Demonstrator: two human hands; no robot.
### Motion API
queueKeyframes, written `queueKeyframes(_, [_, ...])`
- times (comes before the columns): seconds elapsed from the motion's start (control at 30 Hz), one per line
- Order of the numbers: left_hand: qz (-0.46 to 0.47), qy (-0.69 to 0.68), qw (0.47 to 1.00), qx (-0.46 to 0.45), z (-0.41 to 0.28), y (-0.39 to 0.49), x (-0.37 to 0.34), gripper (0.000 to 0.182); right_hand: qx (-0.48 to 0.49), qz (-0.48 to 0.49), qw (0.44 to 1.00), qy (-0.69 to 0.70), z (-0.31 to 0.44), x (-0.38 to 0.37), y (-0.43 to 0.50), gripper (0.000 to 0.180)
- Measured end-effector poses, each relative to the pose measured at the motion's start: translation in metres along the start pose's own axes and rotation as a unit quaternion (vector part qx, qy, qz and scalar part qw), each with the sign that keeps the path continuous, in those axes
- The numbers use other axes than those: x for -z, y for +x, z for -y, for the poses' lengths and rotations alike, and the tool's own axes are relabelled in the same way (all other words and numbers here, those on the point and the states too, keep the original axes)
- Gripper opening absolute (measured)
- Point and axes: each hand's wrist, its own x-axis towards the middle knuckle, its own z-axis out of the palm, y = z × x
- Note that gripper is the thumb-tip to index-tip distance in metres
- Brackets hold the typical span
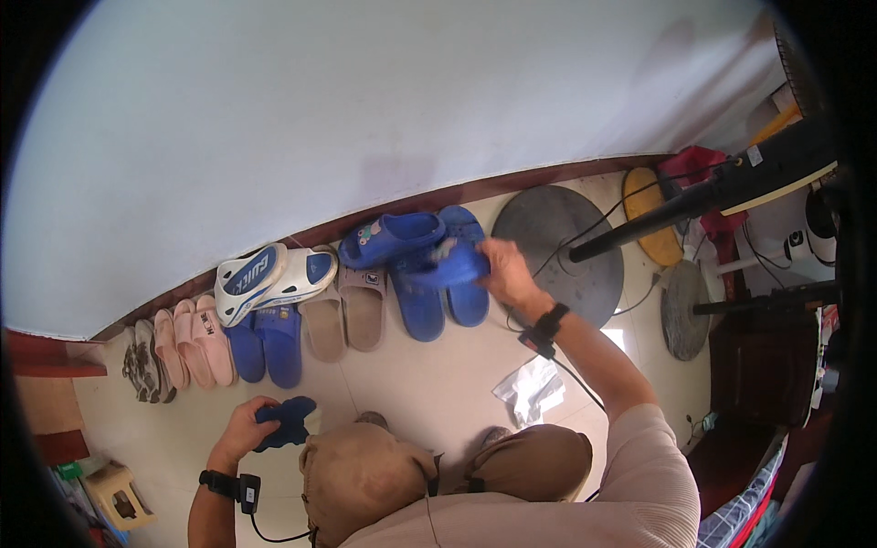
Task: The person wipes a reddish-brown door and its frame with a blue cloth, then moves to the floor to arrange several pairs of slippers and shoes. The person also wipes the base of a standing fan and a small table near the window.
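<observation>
My right hand (510, 277) grips a blue clog-type slipper (455, 266), blurred, above a pair of blue slippers (419, 315) on the tiled floor. Against the wall, another blue slipper with a cartoon charm (390, 240) rests partly over that pair. A dark blue cloth (288, 421) is held in my left hand (246, 428), low at the left, near my knee. Left of the blue pair stand grey-brown slippers (363, 318). White slippers with blue insoles (250, 284) lie on top of dark blue slippers (279, 349).
Pink slippers (212, 342) and patterned sandals (147, 363) continue the row leftward. A round grey base (548, 205) with a black pole and cable stands at the right, near a yellow oval thing (644, 212). Silvery plastic (531, 390) lies on the floor. A stool (113, 490) is lower left.
</observation>
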Motion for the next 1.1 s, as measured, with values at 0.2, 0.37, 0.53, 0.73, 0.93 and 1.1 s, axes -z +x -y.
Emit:
queueKeyframes(0.2, [-0.001,0.038,0.998,-0.041,-0.005,0.000,-0.003,0.034,0.007,-0.022,0.991,-0.135,-0.020,-0.020,0.050,0.062])
queueKeyframes(0.37, [-0.001,0.008,1.000,-0.019,0.006,-0.007,0.003,0.036,-0.071,0.000,0.996,-0.048,-0.043,-0.048,0.052,0.063])
queueKeyframes(0.53, [0.001,0.005,1.000,-0.007,0.014,-0.004,0.002,0.037,-0.105,-0.011,0.994,0.024,-0.056,-0.048,0.063,0.043])
queueKeyframes(0.73, [0.003,0.020,0.999,-0.039,0.010,0.003,0.003,0.036,-0.106,0.019,0.994,0.031,-0.039,-0.037,0.082,0.029])
queueKeyframes(0.93, [0.005,-0.018,1.000,0.002,0.016,-0.003,0.003,0.037,-0.235,-0.101,0.896,0.363,0.005,-0.020,0.046,0.016])
queueKeyframes(1.1, [0.007,0.006,1.000,-0.011,0.016,-0.002,-0.001,0.036,-0.322,-0.246,0.697,0.591,0.025,-0.025,0.041,0.015])
